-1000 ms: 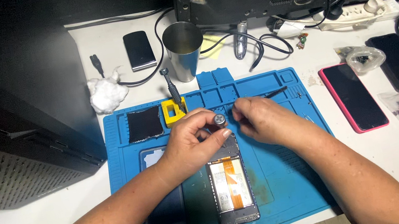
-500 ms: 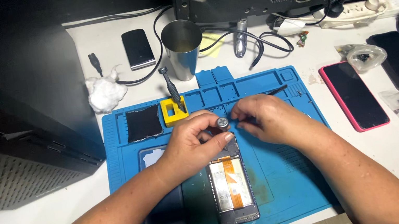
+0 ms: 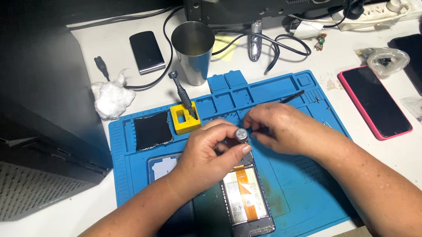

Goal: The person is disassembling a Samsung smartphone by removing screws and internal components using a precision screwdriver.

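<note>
While left hand (image 3: 211,154) fingers grip a screwdriver (image 3: 240,137) upright over the opened phone (image 3: 246,199), right hand (image 3: 285,129) fingers pinch closed beside its tip, steadying it

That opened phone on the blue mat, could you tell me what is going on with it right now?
A person sits at a white desk with an opened phone lying face down on a blue work mat, its insides and an orange ribbon showing. The left hand holds a small screwdriver upright over the phone's top end, and the right hand meets it at the tip. A dark back cover lies beside the phone. A pink-cased phone rests off the mat.
</note>
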